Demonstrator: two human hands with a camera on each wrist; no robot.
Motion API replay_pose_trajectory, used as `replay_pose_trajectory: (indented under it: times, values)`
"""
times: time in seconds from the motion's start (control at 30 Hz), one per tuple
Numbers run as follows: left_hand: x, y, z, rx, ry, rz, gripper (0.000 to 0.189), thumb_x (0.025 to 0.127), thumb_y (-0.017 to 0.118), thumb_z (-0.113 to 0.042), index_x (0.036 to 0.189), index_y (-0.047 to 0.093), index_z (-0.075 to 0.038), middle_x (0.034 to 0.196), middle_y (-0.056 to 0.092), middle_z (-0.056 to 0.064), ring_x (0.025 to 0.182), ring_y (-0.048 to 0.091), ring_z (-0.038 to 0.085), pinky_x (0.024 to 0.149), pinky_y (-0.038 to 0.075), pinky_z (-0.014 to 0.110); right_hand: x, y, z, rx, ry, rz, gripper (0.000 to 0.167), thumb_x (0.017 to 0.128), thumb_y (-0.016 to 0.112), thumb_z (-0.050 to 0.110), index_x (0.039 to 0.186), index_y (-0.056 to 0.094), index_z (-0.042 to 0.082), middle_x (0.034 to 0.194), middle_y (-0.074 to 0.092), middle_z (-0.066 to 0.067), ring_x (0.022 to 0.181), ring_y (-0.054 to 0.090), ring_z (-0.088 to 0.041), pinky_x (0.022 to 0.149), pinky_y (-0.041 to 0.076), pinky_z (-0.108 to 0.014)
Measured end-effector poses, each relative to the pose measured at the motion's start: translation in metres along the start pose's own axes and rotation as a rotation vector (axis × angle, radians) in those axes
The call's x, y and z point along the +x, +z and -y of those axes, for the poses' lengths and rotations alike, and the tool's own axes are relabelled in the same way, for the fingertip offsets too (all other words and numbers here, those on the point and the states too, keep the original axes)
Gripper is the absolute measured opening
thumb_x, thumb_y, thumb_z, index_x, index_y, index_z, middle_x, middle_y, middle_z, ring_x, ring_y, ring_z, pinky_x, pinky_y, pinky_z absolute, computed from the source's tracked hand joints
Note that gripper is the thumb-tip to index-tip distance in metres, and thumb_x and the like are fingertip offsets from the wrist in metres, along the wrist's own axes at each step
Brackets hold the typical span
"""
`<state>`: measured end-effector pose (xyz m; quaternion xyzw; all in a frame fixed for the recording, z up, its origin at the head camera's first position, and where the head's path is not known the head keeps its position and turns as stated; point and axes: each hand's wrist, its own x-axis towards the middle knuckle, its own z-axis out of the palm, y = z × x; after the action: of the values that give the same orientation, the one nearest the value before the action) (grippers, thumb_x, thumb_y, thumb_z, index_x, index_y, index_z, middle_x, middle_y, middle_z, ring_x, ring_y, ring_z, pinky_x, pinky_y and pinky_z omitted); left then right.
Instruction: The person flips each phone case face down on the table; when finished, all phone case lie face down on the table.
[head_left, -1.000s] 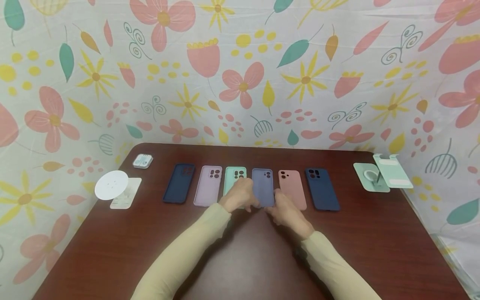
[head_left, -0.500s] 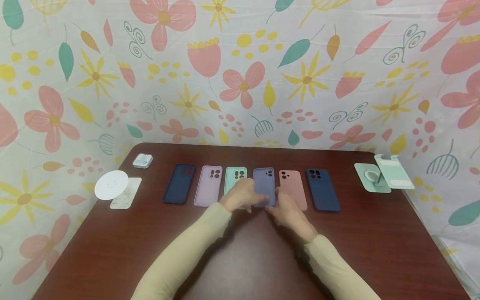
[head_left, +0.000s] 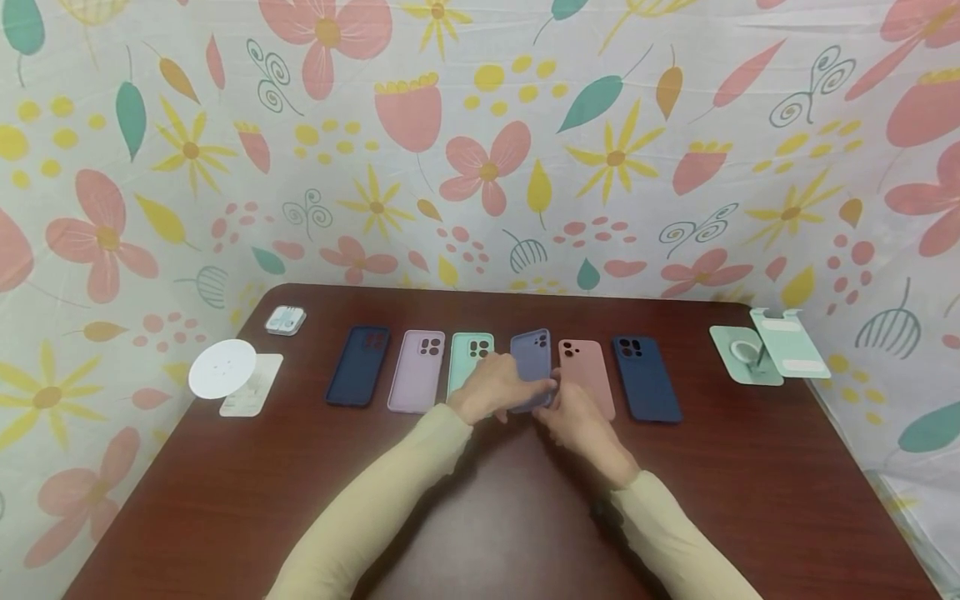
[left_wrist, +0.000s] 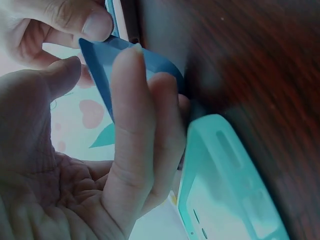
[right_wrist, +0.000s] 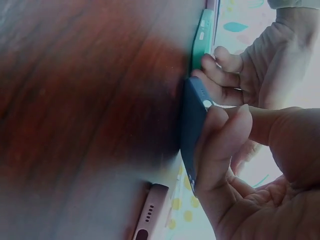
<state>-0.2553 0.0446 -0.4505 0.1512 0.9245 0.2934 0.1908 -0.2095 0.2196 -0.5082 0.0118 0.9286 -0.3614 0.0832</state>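
Note:
A grey-blue phone case (head_left: 531, 358) stands tilted in the middle of a row of cases, its right side raised. My right hand (head_left: 577, 421) pinches its lower right corner. My left hand (head_left: 491, 387) has its fingers at the left side and its thumb stretched across to the raised right edge. In the left wrist view, the left fingers (left_wrist: 132, 95) overlap the case. The right wrist view shows the right fingers (right_wrist: 210, 145) curled against the case's back. A mint case (head_left: 463, 358) lies partly hidden beneath my left hand, and a pink case (head_left: 588, 375) is beside my right.
Further left lie a lilac case (head_left: 415, 375) and a navy case (head_left: 358, 367). A blue case (head_left: 647, 379) ends the row at right. A white round-topped stand (head_left: 222, 369), a small white box (head_left: 286, 321) and a pale green stand (head_left: 787, 343) flank them on the brown table (head_left: 495, 517).
The grey-blue case has gone from flat to tilted, its right side lifting. My left thumb has moved right across it to that edge. The other cases look the same.

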Motion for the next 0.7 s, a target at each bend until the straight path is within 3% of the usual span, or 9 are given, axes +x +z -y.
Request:
replay_pose_trajectory:
  times: [0.13,0.23,0.4,0.5,0.7]
  values:
    - [0.0,0.001,-0.002,0.005,-0.005,-0.005,0.062,0.095,0.074,-0.068,0.073,0.068,-0.01,0.062,0.071,0.009,0.043,0.071,0.02,0.046,0.045,0.026,-0.007,-0.005,0.005,0.0,-0.049,-0.033,0.074,0.097,0.078,0.017,0.154,0.04,-0.009,0.062,0.068,-0.002,0.05,0.065,-0.015,0.048,0.052,-0.03]
    - [0.0,0.001,-0.004,-0.01,-0.016,-0.01,0.061,0.094,0.075,-0.067,0.076,0.067,-0.01,0.063,0.071,0.009,0.043,0.071,0.02,0.046,0.045,0.027,-0.022,-0.014,0.024,0.013,-0.068,-0.058,0.069,0.096,0.077,0.013,0.15,0.042,-0.011,0.064,0.067,-0.006,0.05,0.064,-0.017,0.048,0.051,-0.032]
    - [-0.002,0.001,-0.005,-0.066,-0.026,-0.018,0.062,0.092,0.075,-0.069,0.082,0.068,-0.008,0.068,0.071,0.009,0.046,0.073,0.021,0.048,0.047,0.028,-0.04,-0.024,0.049,0.019,-0.022,-0.079,0.063,0.098,0.076,0.01,0.15,0.045,-0.006,0.07,0.068,-0.008,0.053,0.063,-0.015,0.052,0.051,-0.029]
    - [-0.002,0.002,-0.004,-0.093,-0.022,-0.022,0.064,0.091,0.074,-0.071,0.083,0.069,-0.008,0.071,0.071,0.009,0.046,0.073,0.022,0.05,0.049,0.028,-0.041,-0.024,0.05,0.017,-0.032,-0.092,0.063,0.097,0.076,0.009,0.15,0.045,-0.006,0.072,0.069,-0.008,0.054,0.064,-0.014,0.053,0.051,-0.029]
    - [-0.003,0.003,-0.002,-0.133,-0.005,-0.023,0.064,0.091,0.072,-0.072,0.08,0.069,-0.009,0.069,0.072,0.009,0.048,0.074,0.022,0.051,0.048,0.029,-0.033,-0.018,0.034,0.034,-0.127,-0.132,0.061,0.094,0.075,0.008,0.145,0.045,-0.01,0.07,0.068,-0.007,0.052,0.064,-0.014,0.051,0.051,-0.029]
